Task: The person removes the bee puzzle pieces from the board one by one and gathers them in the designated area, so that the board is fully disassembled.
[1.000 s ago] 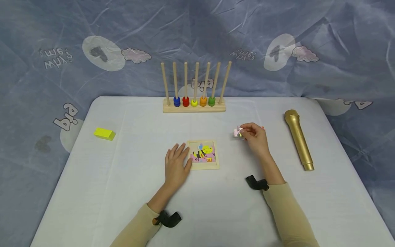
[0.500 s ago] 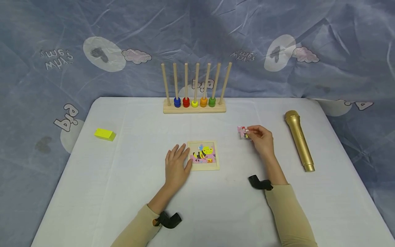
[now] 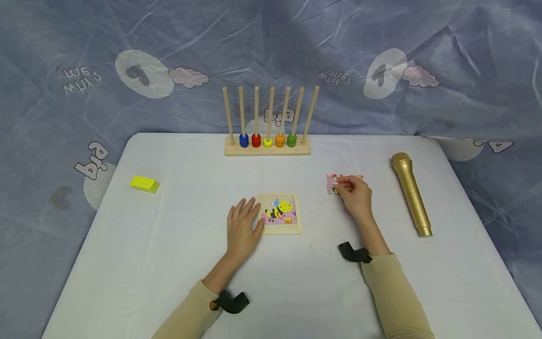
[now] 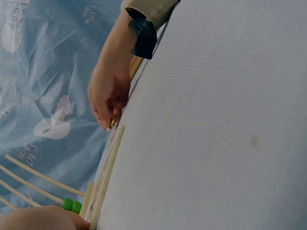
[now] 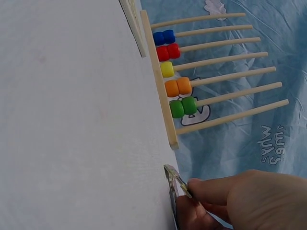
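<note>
Pinched piece: one small, thin, flat piece [image 5: 180, 181], tilted, between thumb and finger of the right hand [image 3: 357, 197], just over the pink panel; its print is hard to make out.
Right grip: closed on that piece.
Pink panel: one flat, pink printed panel [image 3: 330, 185] on the bench [image 3: 190, 183], partly covered by the right hand; whether it is one sheet or several parts cannot be told.
Left grip: relaxed, holding nothing; the left hand [image 3: 243, 231] lies with fingers spread, touching the left edge of the bee frame.
Bee frame: one square, pale wooden frame [image 3: 280, 229], flat, around one yellow-and-black bee picture [image 3: 279, 210].
Peg rack: one pale wooden rack [image 3: 267, 151] at the far edge, seven upright pegs [image 3: 271, 110], nine beads [image 5: 184, 106] on five of them: two blue, two red, one yellow, two orange, two green.
Microphone: one gold microphone [image 3: 411, 195], far right.
Block: one bright yellow block [image 3: 144, 184], far left.
Wrists: two black straps [image 3: 354, 253], two beige sleeves [image 3: 394, 292].
Backdrop: blue-grey printed fabric [image 3: 254, 42] behind the white-covered bench.
</note>
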### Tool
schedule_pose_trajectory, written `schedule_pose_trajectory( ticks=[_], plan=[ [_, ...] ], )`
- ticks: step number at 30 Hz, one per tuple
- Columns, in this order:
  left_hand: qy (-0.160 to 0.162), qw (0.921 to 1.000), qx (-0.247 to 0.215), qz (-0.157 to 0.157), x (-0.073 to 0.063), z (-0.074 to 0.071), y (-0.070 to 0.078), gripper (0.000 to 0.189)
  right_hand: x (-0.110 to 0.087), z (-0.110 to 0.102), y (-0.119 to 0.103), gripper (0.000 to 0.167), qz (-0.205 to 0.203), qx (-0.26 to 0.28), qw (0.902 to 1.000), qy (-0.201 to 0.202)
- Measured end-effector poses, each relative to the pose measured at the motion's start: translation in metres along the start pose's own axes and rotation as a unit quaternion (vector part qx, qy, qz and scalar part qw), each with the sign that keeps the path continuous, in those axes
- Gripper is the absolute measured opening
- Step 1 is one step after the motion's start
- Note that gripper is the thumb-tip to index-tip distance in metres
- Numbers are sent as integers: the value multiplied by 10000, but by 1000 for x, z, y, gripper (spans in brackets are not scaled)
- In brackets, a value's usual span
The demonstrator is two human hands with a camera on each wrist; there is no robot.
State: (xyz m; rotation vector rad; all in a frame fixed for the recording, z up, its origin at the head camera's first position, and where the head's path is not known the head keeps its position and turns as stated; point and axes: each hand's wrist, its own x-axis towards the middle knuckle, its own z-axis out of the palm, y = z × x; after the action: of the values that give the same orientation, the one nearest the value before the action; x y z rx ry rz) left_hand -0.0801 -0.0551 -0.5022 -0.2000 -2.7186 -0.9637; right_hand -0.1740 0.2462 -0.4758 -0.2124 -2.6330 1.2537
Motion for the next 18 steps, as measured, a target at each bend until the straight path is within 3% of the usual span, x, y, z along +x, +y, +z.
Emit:
schedule_pose_trajectory(
  ticks=[18],
  plan=[
    [9,10000,-5,5,0,0,0,41,-1,1,3,11,-388,-646,9971,67]
  ],
)
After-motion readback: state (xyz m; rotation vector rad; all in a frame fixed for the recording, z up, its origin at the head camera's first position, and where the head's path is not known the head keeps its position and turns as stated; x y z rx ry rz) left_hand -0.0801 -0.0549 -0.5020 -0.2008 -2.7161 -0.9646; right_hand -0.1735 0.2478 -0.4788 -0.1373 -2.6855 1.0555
